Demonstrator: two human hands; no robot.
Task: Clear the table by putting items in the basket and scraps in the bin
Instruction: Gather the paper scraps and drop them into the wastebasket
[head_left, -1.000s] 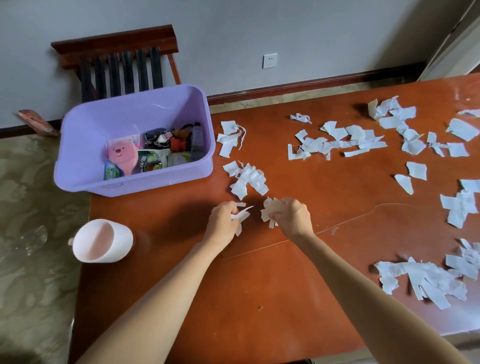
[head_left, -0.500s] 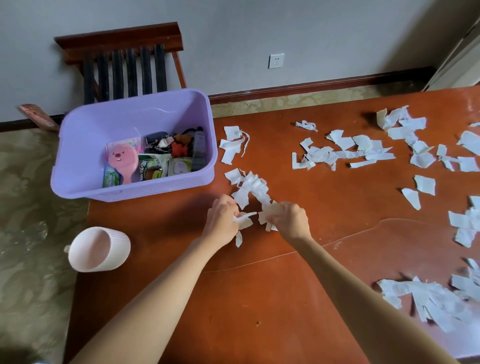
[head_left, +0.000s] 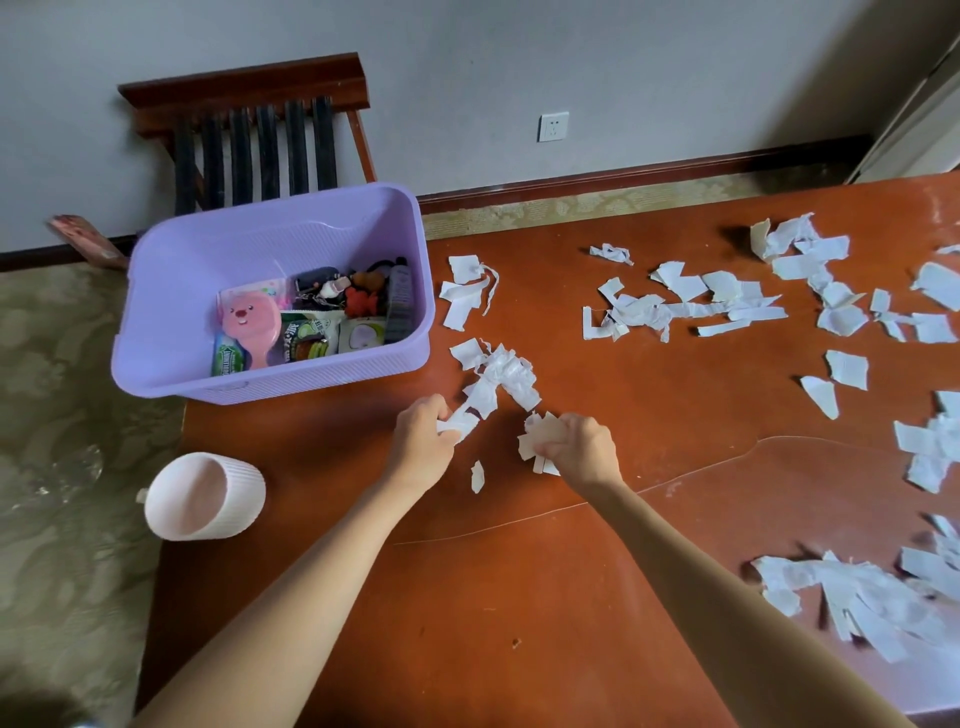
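Observation:
White paper scraps lie all over the brown table (head_left: 519, 597). My left hand (head_left: 422, 441) pinches scraps at the near end of a small pile (head_left: 501, 376) just right of the purple basket (head_left: 156, 312). My right hand (head_left: 582, 448) grips a bunch of scraps (head_left: 532, 441) against the table. One loose scrap (head_left: 477, 476) lies between my wrists. The basket holds a pink brush, snack packets and small toys. A pale pink bin (head_left: 202, 496) stands on the floor off the table's left edge.
More scrap piles spread across the far middle (head_left: 675, 306), the right side (head_left: 930, 447) and the near right (head_left: 857, 592). A wooden chair (head_left: 249, 135) stands behind the basket against the wall. Patterned floor lies to the left.
Both hands have slid forward toward the pile beside the basket, gathering scraps. One small scrap stayed behind between my wrists.

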